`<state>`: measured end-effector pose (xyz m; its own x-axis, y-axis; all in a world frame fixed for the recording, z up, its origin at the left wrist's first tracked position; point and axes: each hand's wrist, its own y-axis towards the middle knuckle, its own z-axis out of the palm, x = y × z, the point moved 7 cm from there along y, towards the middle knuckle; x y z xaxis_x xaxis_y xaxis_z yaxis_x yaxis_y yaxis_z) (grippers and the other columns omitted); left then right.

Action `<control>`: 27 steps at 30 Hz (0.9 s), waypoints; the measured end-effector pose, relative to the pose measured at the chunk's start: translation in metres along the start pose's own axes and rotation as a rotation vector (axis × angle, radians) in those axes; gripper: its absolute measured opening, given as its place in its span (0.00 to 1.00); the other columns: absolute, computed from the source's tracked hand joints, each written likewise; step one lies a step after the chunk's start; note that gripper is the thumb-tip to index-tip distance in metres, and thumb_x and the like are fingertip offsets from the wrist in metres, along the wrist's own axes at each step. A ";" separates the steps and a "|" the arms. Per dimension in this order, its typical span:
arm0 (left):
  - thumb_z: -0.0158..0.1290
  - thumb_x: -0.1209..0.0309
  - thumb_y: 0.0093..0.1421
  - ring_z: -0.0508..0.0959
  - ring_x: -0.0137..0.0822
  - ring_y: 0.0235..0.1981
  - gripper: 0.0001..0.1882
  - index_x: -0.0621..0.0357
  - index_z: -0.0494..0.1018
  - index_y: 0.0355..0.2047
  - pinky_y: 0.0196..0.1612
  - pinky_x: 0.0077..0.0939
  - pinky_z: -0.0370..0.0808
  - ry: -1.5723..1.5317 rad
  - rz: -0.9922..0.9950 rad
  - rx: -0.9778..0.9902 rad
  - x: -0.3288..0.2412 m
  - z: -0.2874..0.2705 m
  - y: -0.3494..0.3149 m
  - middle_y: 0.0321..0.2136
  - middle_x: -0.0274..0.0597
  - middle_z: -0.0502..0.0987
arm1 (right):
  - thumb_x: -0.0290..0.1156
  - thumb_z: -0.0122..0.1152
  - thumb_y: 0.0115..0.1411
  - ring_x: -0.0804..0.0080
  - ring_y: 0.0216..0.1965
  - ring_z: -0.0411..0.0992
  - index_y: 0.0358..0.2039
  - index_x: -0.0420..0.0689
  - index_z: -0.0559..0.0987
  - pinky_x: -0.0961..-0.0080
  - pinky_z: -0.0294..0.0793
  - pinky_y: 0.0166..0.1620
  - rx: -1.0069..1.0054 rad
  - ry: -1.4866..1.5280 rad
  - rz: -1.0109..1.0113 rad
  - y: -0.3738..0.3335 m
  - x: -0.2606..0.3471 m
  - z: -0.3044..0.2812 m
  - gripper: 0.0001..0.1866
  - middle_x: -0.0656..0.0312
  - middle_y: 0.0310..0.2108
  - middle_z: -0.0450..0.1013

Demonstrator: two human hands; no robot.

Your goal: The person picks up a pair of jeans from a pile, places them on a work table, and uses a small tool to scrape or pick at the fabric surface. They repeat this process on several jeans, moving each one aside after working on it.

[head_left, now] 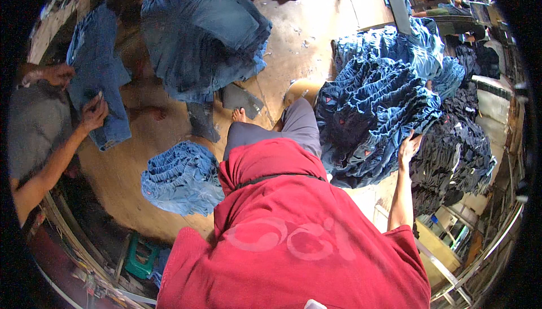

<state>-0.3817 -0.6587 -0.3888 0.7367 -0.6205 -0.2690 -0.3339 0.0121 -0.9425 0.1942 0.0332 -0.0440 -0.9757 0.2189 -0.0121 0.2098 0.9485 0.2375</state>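
My right hand (pixel 409 146) reaches out to the right with its fingers spread against the edge of a tall stack of folded blue denim garments (pixel 372 111). Nothing is held in it. My left hand is hidden below my red shirt (pixel 293 235). My grey trouser leg (pixel 299 123) and bare foot (pixel 239 115) stretch forward over the brown floor, right next to the stack.
A small denim pile (pixel 180 178) lies on the floor at my left, and a large one (pixel 203 32) lies ahead. A darker garment heap (pixel 457 151) sits at the right. On the left another person's hands (pixel 93 111) handle a denim piece (pixel 99 77). A green stool (pixel 141 257) stands at the lower left.
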 end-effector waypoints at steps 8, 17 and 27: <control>0.62 0.60 0.69 0.83 0.36 0.31 0.14 0.58 0.78 0.44 0.40 0.29 0.82 0.021 0.179 0.012 -0.097 -0.024 -0.009 0.35 0.40 0.83 | 0.60 0.47 0.75 0.46 0.78 0.49 0.76 0.30 0.53 0.60 0.44 0.79 0.128 0.310 -0.075 0.004 0.016 -0.033 0.48 0.37 0.77 0.50; 0.60 0.61 0.72 0.82 0.43 0.55 0.25 0.64 0.72 0.61 0.52 0.38 0.82 -0.413 0.448 0.516 -0.496 0.220 -0.053 0.56 0.49 0.81 | 0.48 0.53 0.77 0.53 0.62 0.71 0.76 0.38 0.56 0.59 0.65 0.69 -0.065 0.535 0.123 0.043 -0.115 -0.052 0.37 0.44 0.61 0.71; 0.61 0.64 0.70 0.87 0.36 0.40 0.21 0.63 0.76 0.58 0.43 0.34 0.86 0.577 0.467 0.404 -0.679 0.459 -0.078 0.48 0.49 0.85 | 0.52 0.47 0.78 0.53 0.72 0.63 0.77 0.43 0.59 0.60 0.60 0.73 0.168 0.321 0.431 0.039 -0.187 -0.012 0.36 0.45 0.72 0.64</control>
<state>-0.5864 0.1215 -0.2232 0.1229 -0.7837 -0.6088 -0.2133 0.5783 -0.7875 0.3840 0.0261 -0.0212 -0.7640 0.5391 0.3545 0.5757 0.8177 -0.0029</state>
